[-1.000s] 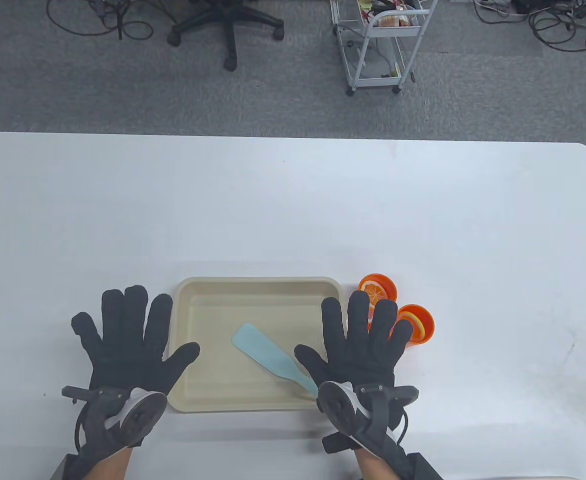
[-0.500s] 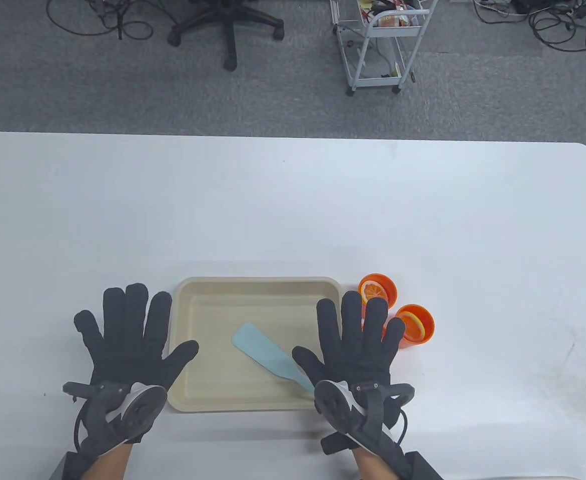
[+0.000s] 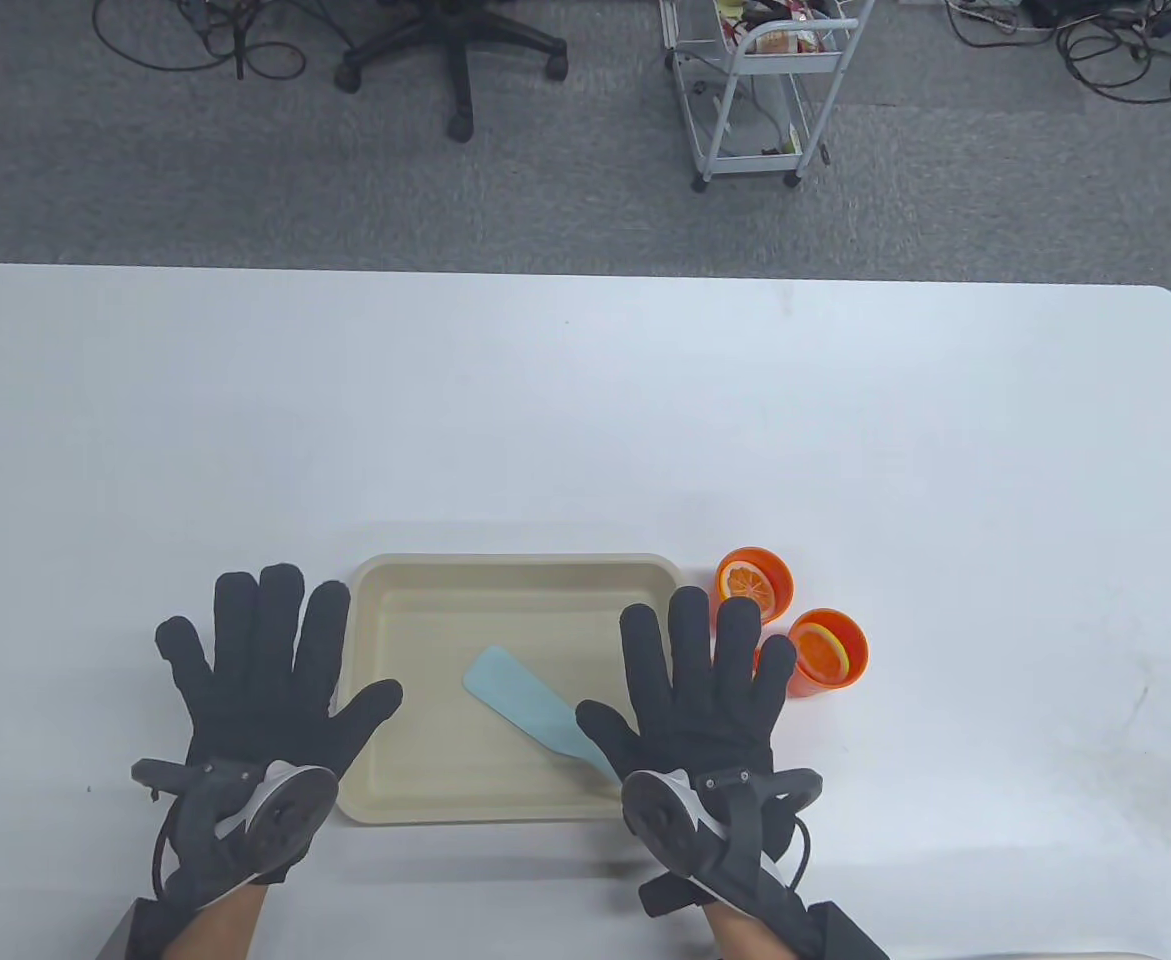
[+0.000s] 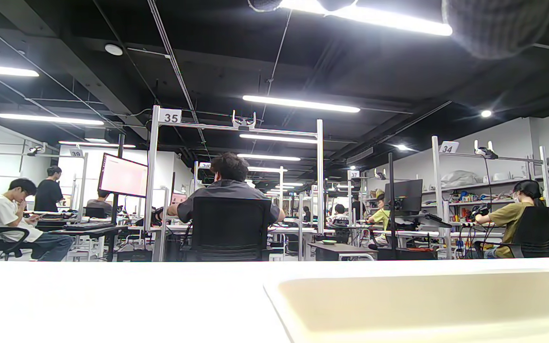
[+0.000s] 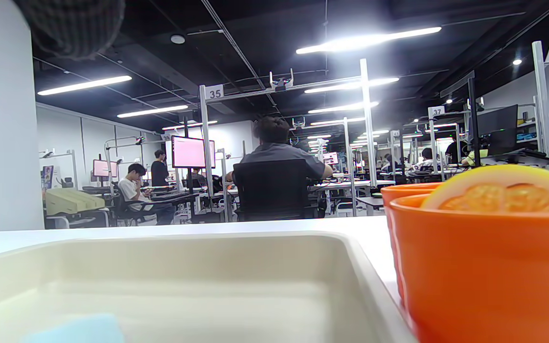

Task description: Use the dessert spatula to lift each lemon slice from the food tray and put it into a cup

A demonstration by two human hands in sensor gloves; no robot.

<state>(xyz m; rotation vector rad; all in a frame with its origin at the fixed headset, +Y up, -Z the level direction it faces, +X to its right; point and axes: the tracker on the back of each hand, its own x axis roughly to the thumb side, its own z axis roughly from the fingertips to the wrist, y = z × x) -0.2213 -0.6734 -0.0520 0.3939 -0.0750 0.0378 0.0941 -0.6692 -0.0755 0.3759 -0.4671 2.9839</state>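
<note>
A beige food tray (image 3: 445, 580) lies near the table's front edge, with a light blue dessert spatula (image 3: 530, 708) resting in it. Two orange cups (image 3: 755, 578) (image 3: 827, 652) stand just right of the tray, each holding a lemon slice (image 3: 746, 582) (image 3: 823, 647). My left hand (image 3: 260, 665) lies flat and spread on the table left of the tray, thumb over its rim. My right hand (image 3: 700, 680) lies flat over the tray's right edge, covering the spatula's handle end. The right wrist view shows the tray (image 5: 208, 247), the near cup (image 5: 484, 267) and its slice (image 5: 503, 193).
The white table (image 3: 585, 420) stretches far back and to both sides. Beyond it on the floor stand an office chair (image 3: 450, 45) and a white wire cart (image 3: 760, 85). Wrist views show people seated at desks in the room behind.
My right hand has slid a little to the left, uncovering more of the two cups. The left hand has barely shifted. The spatula and tray have not moved.
</note>
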